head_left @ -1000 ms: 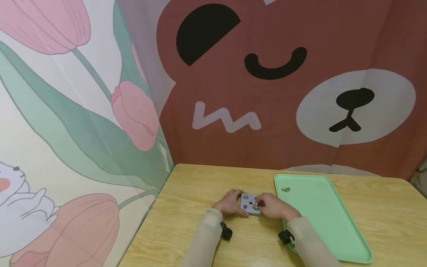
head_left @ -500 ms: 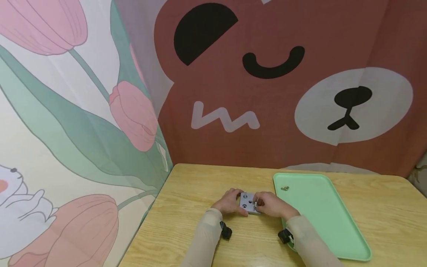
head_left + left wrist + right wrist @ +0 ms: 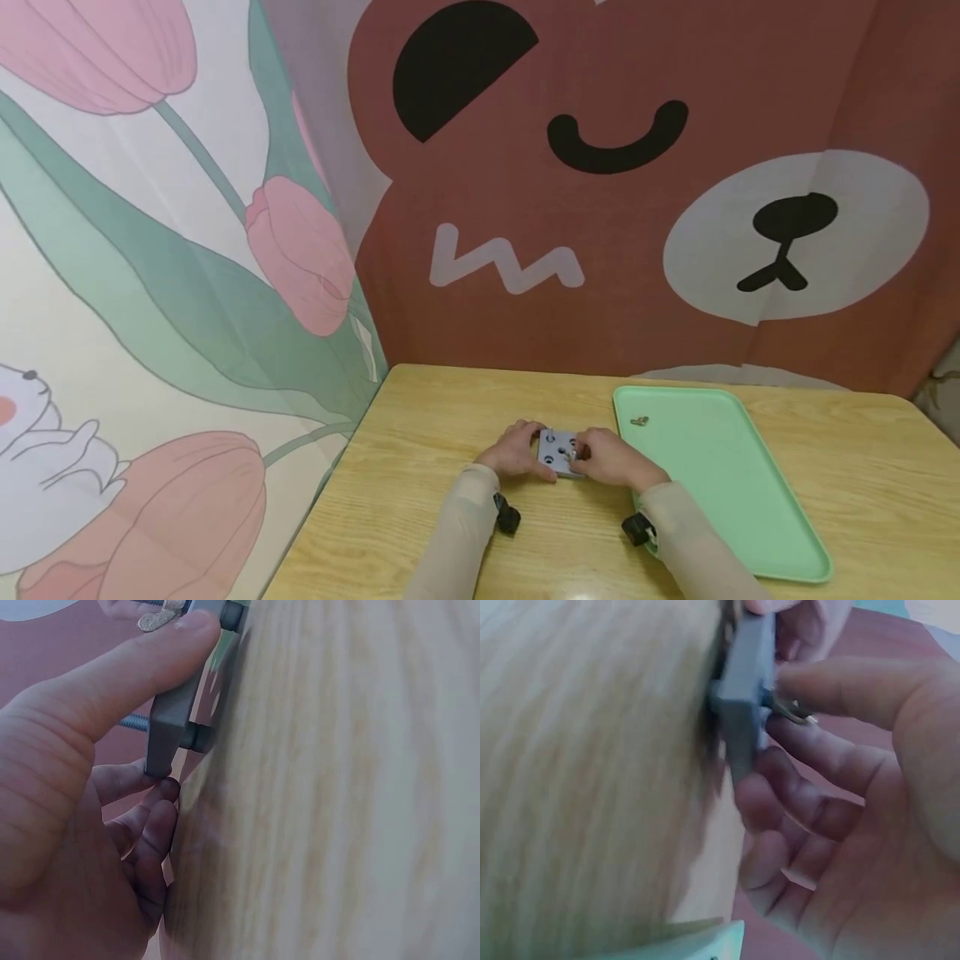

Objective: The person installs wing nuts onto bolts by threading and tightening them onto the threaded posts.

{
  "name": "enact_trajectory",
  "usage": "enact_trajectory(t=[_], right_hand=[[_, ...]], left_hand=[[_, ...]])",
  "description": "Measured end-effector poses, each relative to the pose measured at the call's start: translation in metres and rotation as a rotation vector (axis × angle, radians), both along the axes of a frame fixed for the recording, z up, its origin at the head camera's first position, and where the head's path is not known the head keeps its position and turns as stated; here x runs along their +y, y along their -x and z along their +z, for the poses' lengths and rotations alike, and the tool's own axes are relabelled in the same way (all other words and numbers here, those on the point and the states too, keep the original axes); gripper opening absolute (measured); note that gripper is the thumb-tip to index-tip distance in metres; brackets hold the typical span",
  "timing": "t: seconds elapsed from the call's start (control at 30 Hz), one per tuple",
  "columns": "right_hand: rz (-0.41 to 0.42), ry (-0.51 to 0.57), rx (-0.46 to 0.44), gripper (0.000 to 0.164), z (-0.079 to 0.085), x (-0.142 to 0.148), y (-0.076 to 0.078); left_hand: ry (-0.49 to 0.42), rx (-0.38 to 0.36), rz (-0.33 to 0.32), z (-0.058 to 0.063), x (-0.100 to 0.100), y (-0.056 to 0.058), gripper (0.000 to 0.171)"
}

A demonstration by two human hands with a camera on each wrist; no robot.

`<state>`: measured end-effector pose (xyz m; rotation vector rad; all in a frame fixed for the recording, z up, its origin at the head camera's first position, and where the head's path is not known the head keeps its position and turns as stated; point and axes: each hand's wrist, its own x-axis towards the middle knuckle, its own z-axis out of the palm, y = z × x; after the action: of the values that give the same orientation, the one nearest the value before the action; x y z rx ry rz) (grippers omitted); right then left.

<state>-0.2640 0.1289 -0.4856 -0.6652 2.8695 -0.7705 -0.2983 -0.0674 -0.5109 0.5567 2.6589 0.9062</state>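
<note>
Since half a second ago, the fingers of the right hand (image 3: pixel 611 458) are shifting slightly on the near-right part of the flat grey square plate (image 3: pixel 557 457), now leaving a dark round hole (image 3: pixel 572 442) showing just beyond their tips. The left hand (image 3: pixel 517 450) and the plate are hardly changing place.

The relation that matters most seems to be between the right fingers and the small silvery metal wing nut (image 3: pixel 156 619). It is lying right at their tips, between thumb and forefinger, and those two appear to be pinching it with almost no gap; the other right fingers are curling loosely beside the plate's edge. The nut appears to be sitting on a dark-headed metal bolt (image 3: pixel 234 615), whose long axis is running through the plate, roughly square to its face, with the head on the bench side.

The right hand is the nearer one to the nut. The left fingers are gripping the plate from the opposite side, thumb along its near edge, fingertips touching its left end, and a second threaded bolt (image 3: pixel 135 721) is standing between them. The wooden bench (image 3: pixel 375 517) is lying under both hands; the pale green rimmed tray (image 3: pixel 723 454) is resting to the right of the right fingers, holding small brass-coloured pieces (image 3: pixel 639 421) beyond them.
</note>
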Motion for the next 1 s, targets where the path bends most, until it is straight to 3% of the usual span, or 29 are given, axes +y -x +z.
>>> enact_trajectory(t=[0.03,0.17,0.3,0.47,0.57,0.7,1.0], right_hand=[[0.003,0.004,-0.009,0.004,0.0005,0.0009,0.0000],[0.032,0.009,-0.009,0.017,0.0009,0.0050,0.0020],[0.048,0.035,-0.009,0.014,-0.0007,0.0067,0.0032],[0.088,0.078,-0.018,0.025,-0.0012,0.0059,0.0028],[0.106,0.068,0.000,0.016,-0.0005,0.0053,0.0026],[0.075,0.046,0.022,0.005,-0.0003,0.0034,0.0030],[-0.037,-0.009,0.013,0.015,-0.0005,-0.0015,0.0045]], left_hand=[[-0.001,-0.001,0.002,-0.0002,-0.0004,0.0003,0.086],[-0.009,0.002,0.009,-0.0018,-0.0020,0.0012,0.086],[-0.004,0.010,0.007,-0.0022,-0.0016,0.0009,0.087],[0.005,0.008,0.004,0.0005,0.0005,-0.0010,0.085],[0.003,0.008,0.005,0.0015,0.0015,-0.0019,0.085],[0.002,0.008,0.004,0.0011,0.0023,-0.0012,0.085],[0.008,0.015,0.001,-0.0009,0.0026,0.0021,0.084]])
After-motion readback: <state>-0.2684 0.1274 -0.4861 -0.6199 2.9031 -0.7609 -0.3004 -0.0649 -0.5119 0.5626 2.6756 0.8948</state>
